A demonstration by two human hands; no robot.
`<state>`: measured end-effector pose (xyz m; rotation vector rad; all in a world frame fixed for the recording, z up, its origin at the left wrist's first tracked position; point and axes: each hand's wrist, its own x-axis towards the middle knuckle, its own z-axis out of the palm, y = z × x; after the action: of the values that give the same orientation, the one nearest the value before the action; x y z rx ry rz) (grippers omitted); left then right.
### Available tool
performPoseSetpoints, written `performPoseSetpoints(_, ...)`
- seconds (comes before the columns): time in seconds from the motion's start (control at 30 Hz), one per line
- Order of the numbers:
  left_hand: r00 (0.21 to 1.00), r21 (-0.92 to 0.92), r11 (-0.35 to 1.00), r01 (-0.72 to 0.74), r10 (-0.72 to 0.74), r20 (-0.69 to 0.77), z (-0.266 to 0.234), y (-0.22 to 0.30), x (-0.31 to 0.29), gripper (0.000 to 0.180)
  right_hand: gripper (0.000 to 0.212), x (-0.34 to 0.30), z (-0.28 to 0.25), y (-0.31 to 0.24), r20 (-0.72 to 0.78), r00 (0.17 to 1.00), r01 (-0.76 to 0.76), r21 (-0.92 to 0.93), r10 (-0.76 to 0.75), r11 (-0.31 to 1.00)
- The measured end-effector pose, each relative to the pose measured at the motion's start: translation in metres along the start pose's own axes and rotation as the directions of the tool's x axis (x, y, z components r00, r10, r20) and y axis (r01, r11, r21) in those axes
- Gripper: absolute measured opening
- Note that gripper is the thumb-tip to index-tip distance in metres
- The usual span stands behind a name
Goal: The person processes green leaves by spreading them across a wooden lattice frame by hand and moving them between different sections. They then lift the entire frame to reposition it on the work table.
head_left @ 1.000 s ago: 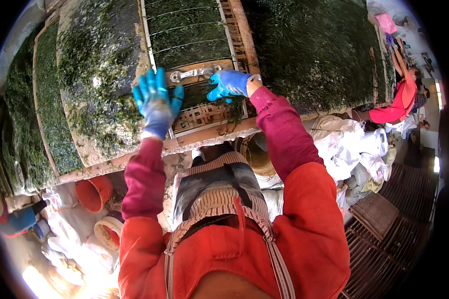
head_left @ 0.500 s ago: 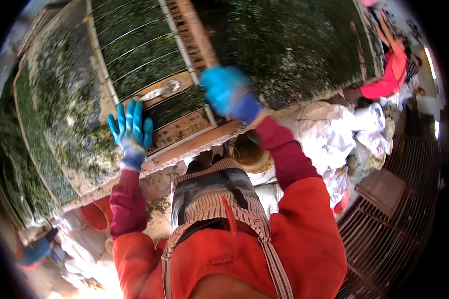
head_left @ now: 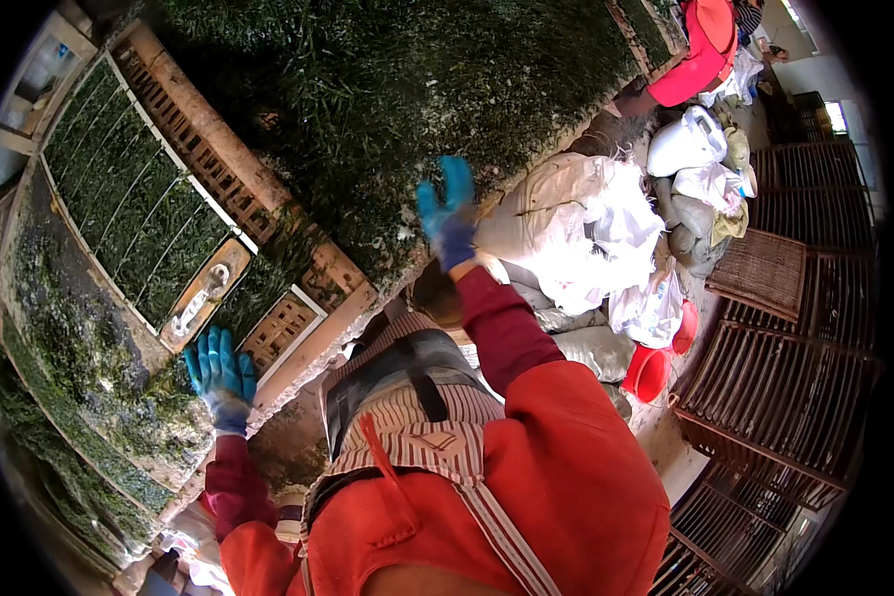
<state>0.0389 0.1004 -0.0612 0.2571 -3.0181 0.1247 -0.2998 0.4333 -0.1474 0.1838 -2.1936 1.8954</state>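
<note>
My left hand, in a blue rubber glove, lies flat with its fingers spread. It is at the near end of a white-edged frame, beside a wooden block with a pale handle on it. Thin pale lines cross the frame over dark green, stringy plant matter. My right hand, gloved the same, is by the table's near edge with its fingers apart and nothing in them. A large heap of the same green matter spreads beyond it. Whether the right hand touches the heap, I cannot tell.
Slatted wood runs along the frame's right side. White sacks, a white jug and red buckets stand right of the table. Brown slatted racks are farther right. A person in red is at the far right.
The view has turned, so the frame sits farther left. My right hand has moved away from the slatted wood toward the near table edge, and its bunched fingers have spread. The left hand stays by the frame.
</note>
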Motion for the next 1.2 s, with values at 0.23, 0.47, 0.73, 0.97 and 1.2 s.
performPoseSetpoints(0.23, 0.998, 0.030, 0.999, 0.027, -0.029, 0.052, 0.006, -0.007, -0.009, 0.054, 0.085, 0.060, 0.024, -0.016, 0.037, 0.998, 0.062, -0.711, -0.051, 0.701)
performPoseSetpoints(0.47, 0.999, 0.004, 1.000, 0.022, -0.023, 0.042, 0.000, -0.002, -0.004, 0.053, 0.062, 0.038, -0.028, 0.039, 0.332, 0.934, 0.169, -0.088, -0.131, 0.982)
performPoseSetpoints(0.73, 0.998, -0.040, 0.998, 0.050, -0.048, 0.032, 0.000, -0.002, -0.009, 0.052, 0.056, 0.022, -0.015, 0.015, 0.078, 0.950, 0.293, -0.554, -0.302, 0.779)
performPoseSetpoints(0.97, 0.999, -0.072, 0.997, 0.034, -0.036, -0.014, -0.002, -0.002, -0.003, 0.051, 0.034, 0.028, 0.005, 0.038, 0.040, 0.955, -0.290, 0.337, 0.294, 0.896)
performPoseSetpoints(1.2, 0.994, -0.148, 0.989, 0.010, -0.025, -0.103, -0.011, 0.002, -0.004, 0.048, 0.032, 0.033, -0.020, -0.067, 0.278, 0.947, -0.294, 0.559, 0.158, 0.775)
